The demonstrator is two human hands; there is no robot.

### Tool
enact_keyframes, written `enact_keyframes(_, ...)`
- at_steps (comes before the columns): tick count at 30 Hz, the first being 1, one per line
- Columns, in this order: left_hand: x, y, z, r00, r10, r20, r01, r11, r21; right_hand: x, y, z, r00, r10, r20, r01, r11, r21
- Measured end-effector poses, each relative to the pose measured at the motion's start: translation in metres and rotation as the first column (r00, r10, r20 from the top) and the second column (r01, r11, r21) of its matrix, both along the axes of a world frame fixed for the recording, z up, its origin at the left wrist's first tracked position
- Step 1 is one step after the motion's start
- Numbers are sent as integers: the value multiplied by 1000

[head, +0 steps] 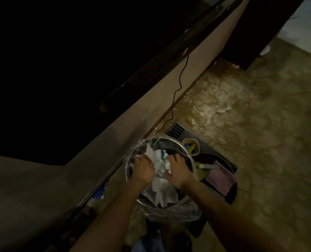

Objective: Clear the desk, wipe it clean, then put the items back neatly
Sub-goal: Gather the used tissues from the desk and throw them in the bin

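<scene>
Both hands, left (144, 169) & right (178, 171), fingers curled, pressing paper (160, 186) into bin (169, 211); clearing step, next wipe desk

The scene is dimly lit. A mottled tan floor (251, 124) is met by a beige wall (114, 133).

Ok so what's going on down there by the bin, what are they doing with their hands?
A person is leaning over a round waste bin lined with a clear plastic bag. Both hands are inside its mouth: the left hand and the right hand press down on crumpled white paper, with the fingers curled into it. Beside the bin, on the floor, are a small cup of pens and a purple cloth. The lighting is dim.
</scene>
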State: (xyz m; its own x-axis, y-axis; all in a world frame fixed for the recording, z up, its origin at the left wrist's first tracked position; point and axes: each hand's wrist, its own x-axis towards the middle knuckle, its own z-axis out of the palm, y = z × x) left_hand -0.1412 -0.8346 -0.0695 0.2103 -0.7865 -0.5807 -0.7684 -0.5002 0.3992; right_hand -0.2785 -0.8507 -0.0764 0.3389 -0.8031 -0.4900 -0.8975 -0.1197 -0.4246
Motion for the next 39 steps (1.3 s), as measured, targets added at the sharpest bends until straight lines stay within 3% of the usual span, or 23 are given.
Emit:
enact_keyframes(2,4,4,-13,994,-91,52,88,995,55,2,1,-4,999,-6,-32,8,998,61)
enact_keyframes(5,7,6,-25,991,-103,80,94,989,117,3,1,-6,999,-20,-50,26,992,122)
enact_keyframes(11,3,11,-18,992,-120,48,109,976,187,1,-3,-2,995,89,-35,-86,992,88)
enact_keyframes(17,16,19,28,997,-70,24,72,994,-83,-12,2,50,988,152,35,-147,983,-108)
enact_keyframes(23,11,69,108,993,59,99,-41,984,-172,-33,17,122,955,297,0,-293,943,-160)
enact_keyframes(32,4,251,180,900,363,242,-327,928,-178,-9,121,185,752,657,-46,-631,698,-340)
enact_keyframes(39,7,448,213,678,682,274,-634,731,-251,65,271,216,380,919,-103,-868,316,-382)
